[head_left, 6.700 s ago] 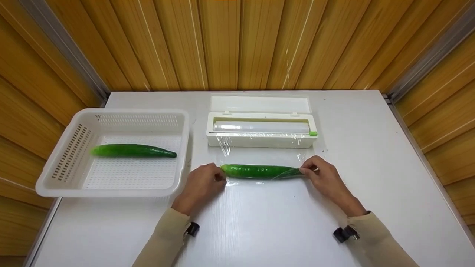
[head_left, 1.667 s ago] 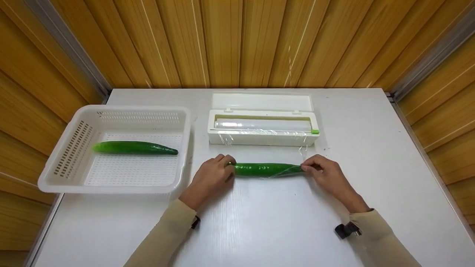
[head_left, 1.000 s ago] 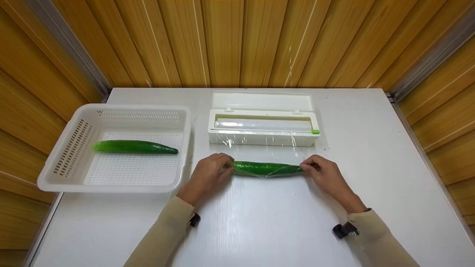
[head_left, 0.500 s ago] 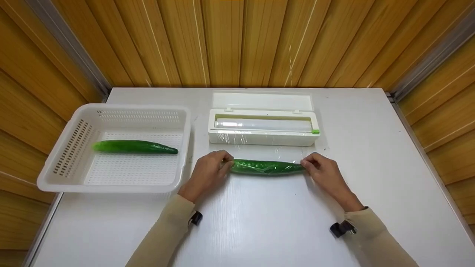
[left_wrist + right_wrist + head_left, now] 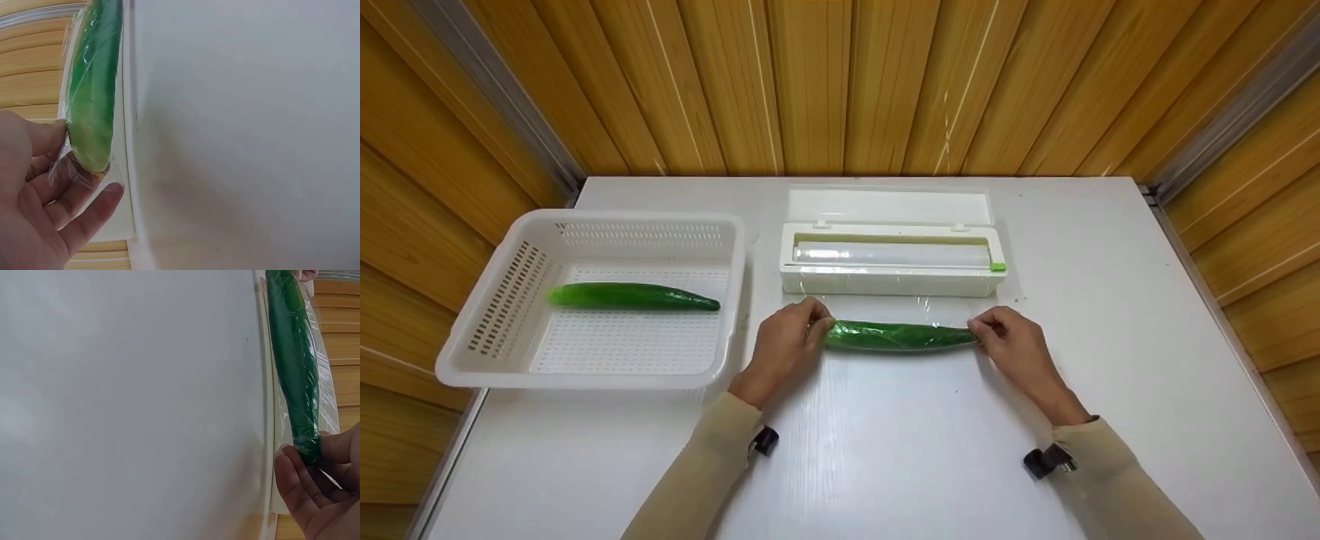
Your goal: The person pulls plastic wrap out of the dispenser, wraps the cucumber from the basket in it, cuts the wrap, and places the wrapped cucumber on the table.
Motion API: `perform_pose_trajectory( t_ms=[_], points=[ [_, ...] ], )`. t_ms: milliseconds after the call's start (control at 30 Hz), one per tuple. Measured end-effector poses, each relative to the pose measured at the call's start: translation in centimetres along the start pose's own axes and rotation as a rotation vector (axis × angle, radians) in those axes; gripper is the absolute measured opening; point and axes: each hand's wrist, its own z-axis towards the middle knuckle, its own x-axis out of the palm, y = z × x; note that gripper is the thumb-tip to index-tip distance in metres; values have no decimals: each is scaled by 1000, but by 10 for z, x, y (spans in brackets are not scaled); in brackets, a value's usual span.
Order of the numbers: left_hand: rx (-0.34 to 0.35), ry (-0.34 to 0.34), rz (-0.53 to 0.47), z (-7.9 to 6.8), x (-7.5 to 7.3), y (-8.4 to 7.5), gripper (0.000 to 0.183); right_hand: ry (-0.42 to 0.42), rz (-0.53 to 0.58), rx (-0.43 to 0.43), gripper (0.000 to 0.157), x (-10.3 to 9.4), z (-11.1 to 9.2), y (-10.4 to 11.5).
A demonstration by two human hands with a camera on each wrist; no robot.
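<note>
A cucumber (image 5: 900,337) with clear cling film around it lies crosswise between my two hands. My left hand (image 5: 785,341) pinches the film at the pale, thicker end; in the left wrist view loose film (image 5: 62,163) hangs past that end, by my thumb and fingers. My right hand (image 5: 1016,351) holds the thin dark end between thumb and fingers, which the right wrist view shows close up on the cucumber tip (image 5: 306,453). Film still runs from the cucumber back to the white dispenser box (image 5: 892,282), where the film roll (image 5: 889,253) sits.
On the left stands a white perforated basket (image 5: 585,380) with a second cucumber (image 5: 634,296) in it. The dispenser's lid (image 5: 889,205) lies open behind it, and a green slider (image 5: 997,267) is at its right end. Wooden panels (image 5: 810,90) rise behind the white table (image 5: 900,457).
The cucumber has been rolled in the film and has shifted slightly toward the dispenser, more film now around it. Both hands moved forward with it. The basket and dispenser stay in place.
</note>
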Motion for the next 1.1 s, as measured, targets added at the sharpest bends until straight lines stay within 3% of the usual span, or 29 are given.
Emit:
perform_pose_trajectory(
  t_ms=[233, 400, 500, 633, 767, 867, 1000, 1100],
  points=[
    [-74, -22, -3, 0, 8, -1, 7, 41, 69, 93, 12, 3, 2, 0],
    [-72, -94, 21, 0, 12, -4, 5, 44, 67, 105, 14, 2, 3, 1],
    [-12, -163, 77, -1, 14, -6, 4, 47, 68, 116, 15, 1, 4, 3],
    [145, -204, 155, -2, 16, -7, 8, 57, 64, 123, 15, 0, 4, 3],
    [237, -151, 218, -4, 15, -10, 13, 66, 54, 123, 15, -1, 3, 5],
    [236, -94, 274, -6, 14, -12, 11, 73, 51, 126, 15, -2, 4, 4],
    [222, -33, 325, -6, 13, -13, 31, 80, 77, 135, 17, -5, 5, 3],
    [211, -13, 330, -5, 13, -13, 35, 84, 114, 152, 21, -7, 4, 3]
  ],
)
